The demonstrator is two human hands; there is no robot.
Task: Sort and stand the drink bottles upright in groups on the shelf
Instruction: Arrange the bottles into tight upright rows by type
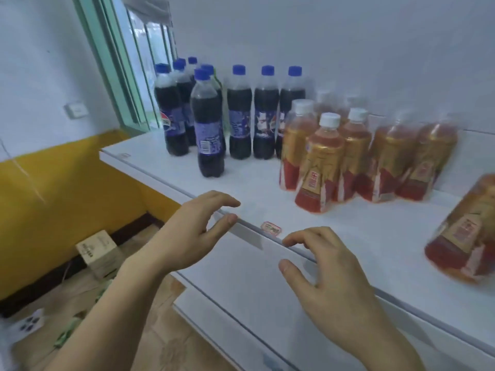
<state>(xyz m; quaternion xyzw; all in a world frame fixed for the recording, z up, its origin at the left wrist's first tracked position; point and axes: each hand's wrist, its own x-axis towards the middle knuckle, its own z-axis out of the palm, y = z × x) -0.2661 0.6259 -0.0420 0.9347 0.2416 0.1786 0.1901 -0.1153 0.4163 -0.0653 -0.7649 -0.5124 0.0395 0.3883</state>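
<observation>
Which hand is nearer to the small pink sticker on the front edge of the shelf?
Right. The right hand has its fingertips just beside the pink sticker, on its right. The left hand is farther away, to the sticker's left.

Both hands, the left hand [187,236] and the right hand [329,285], hover with loosely curled fingers over the front edge of the white shelf [267,188]. Just beyond them lies a bare strip. Farther ahead of the left hand the cola bottles [209,124] bar the way; ahead of the right, the tea bottles [321,162] crowd together. To the right, one tilted tea bottle [466,231] blocks that side.
</observation>
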